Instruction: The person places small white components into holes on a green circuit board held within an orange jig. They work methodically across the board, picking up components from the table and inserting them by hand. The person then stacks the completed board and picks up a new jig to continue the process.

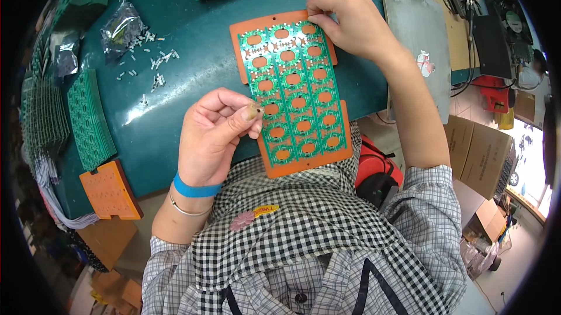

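A green circuit board panel (291, 90) with rows of oval cut-outs lies on an orange fixture plate (250, 75), which overhangs the near table edge. Thumb and fingers of my left hand (215, 125) are pinched together beside the panel's left edge. A tiny dark spot shows at those fingertips, too small to name. At the panel's far right corner, my right hand (349, 17) is closed, with its fingertips over the corner. Whatever it may hold is hidden by the fingers. A blue band and a bracelet circle my left wrist.
Small silvery parts (158, 63) lie scattered near a shiny plastic bag (123, 26) on the green table (181, 34). Stacked green panels (90, 119) and another orange plate (111, 191) are at left. A grey metal sheet (412, 28) lies right; cardboard boxes (479, 157) stand beyond.
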Demonstrator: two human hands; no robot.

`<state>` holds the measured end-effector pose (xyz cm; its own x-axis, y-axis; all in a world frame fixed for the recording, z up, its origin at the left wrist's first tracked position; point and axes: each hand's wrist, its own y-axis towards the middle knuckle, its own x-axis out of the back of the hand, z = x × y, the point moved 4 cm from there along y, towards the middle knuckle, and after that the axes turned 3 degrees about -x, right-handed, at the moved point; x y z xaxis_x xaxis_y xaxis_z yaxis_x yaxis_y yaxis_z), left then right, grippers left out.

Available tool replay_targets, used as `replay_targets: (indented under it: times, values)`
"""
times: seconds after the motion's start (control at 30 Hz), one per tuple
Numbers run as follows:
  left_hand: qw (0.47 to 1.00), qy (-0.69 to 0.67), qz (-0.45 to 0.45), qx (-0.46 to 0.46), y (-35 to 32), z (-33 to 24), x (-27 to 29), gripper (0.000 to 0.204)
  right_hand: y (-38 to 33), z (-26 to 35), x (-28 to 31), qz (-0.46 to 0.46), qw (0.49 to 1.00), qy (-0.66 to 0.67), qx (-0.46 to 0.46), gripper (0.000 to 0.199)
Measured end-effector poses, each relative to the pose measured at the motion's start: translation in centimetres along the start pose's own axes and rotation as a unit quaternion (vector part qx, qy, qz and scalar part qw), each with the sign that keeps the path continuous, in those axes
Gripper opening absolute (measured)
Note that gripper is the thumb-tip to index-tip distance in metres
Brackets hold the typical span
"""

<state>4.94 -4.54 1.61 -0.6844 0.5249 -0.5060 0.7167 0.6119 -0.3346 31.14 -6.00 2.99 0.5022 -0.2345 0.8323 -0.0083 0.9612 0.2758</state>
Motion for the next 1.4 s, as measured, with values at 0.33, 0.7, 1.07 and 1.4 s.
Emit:
replay_targets:
  times: [0.33,0.7,1.07,1.4]
  values:
    - [0.999,0.016,-0.018,-0.033,0.4,-0.7,-0.3,0.015,-1.0,2.2,0.6,-0.003,0.998,0.062,-0.025,0.015]
    - [0.976,0.148,-0.032,-0.156,-0.8,-0.7,-1.4,0.018,-2.6,10.4,-0.1,-0.024,0.971,0.231,0.061,0.019]
    - [0.669,0.633,-0.218,-0.323,-0.6,-6.8,5.7,0.012,-3.8,5.7,1.3,-0.046,0.969,0.233,-0.073,0.007]
    - [0.627,0.711,-0.211,-0.239,3.0,-6.8,11.2,0.017,-4.2,0.2,-0.1,-0.015,0.985,0.138,-0.104,0.008]
